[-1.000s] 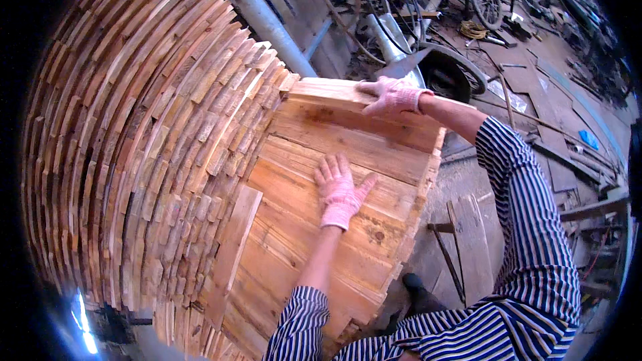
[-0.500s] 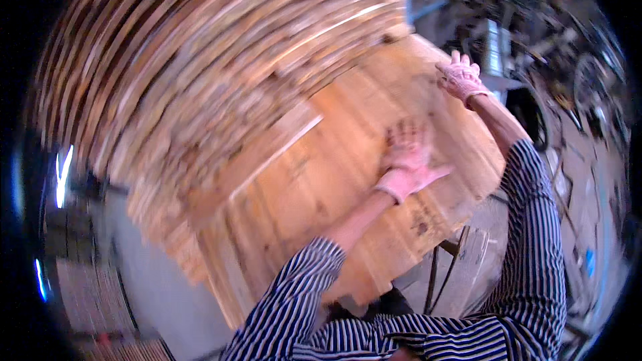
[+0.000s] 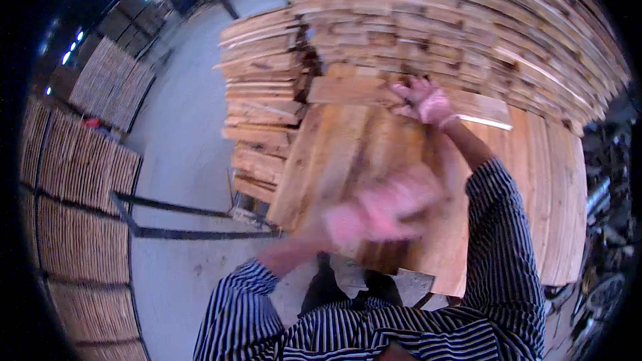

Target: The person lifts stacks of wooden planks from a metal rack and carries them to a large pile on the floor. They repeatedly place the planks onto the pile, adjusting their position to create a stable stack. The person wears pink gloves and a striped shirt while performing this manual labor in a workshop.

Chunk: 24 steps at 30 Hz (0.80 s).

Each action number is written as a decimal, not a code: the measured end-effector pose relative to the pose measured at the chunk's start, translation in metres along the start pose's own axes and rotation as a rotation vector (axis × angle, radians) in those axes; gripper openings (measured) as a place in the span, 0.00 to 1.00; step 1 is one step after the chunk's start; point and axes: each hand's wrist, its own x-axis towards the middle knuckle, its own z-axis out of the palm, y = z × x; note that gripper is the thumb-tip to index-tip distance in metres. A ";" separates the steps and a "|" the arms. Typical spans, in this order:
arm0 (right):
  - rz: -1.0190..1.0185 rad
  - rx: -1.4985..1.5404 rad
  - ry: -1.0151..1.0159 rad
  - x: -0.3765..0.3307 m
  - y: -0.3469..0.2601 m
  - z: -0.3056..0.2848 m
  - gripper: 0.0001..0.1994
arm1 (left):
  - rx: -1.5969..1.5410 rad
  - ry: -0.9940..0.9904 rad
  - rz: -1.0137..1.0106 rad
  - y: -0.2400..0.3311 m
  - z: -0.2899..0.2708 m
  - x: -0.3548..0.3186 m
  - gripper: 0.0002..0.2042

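Both my hands wear pink gloves. Smeared by motion, my left hand [image 3: 384,207] is over the near left part of a layer of wooden boards [image 3: 528,180] laid side by side; its fingers do not show clearly. Farther off, my right hand [image 3: 428,101] reaches to a narrow loose board [image 3: 480,107] lying crosswise at the foot of the tall stack. Its fingers are spread over that board's edge, and the hand covers the board's middle. A blurred brownish patch beneath the left hand may be a board in motion; I cannot make it out.
A tall stack of planks [image 3: 455,20] rises behind the boards. At left stands a lower pile of short wood pieces [image 3: 264,103]. A dark metal frame [image 3: 194,222] juts over the grey floor [image 3: 180,127]. Bundled wood stacks [image 3: 83,227] line the far left; machinery clutter [image 3: 605,227] is at right.
The view has swung left, bringing the floor and bundled stacks in. My right hand has gone from the boards' right edge to the crosswise board. The left hand has come nearer and is moving fast.
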 end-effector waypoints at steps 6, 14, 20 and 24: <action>0.089 -0.095 0.001 0.025 -0.029 -0.018 0.33 | -0.117 1.051 -0.847 -0.170 -0.059 -0.307 0.33; 0.275 -0.108 -0.097 0.056 -0.071 -0.003 0.32 | -0.276 0.545 -1.473 -0.412 0.001 -0.553 0.37; 0.520 -0.048 0.137 0.047 -0.152 0.026 0.31 | -0.924 0.722 -1.334 -0.578 0.033 -0.495 0.40; 0.481 -0.031 0.093 0.106 -0.227 0.028 0.30 | -0.897 0.998 -1.449 -0.711 0.045 -0.480 0.43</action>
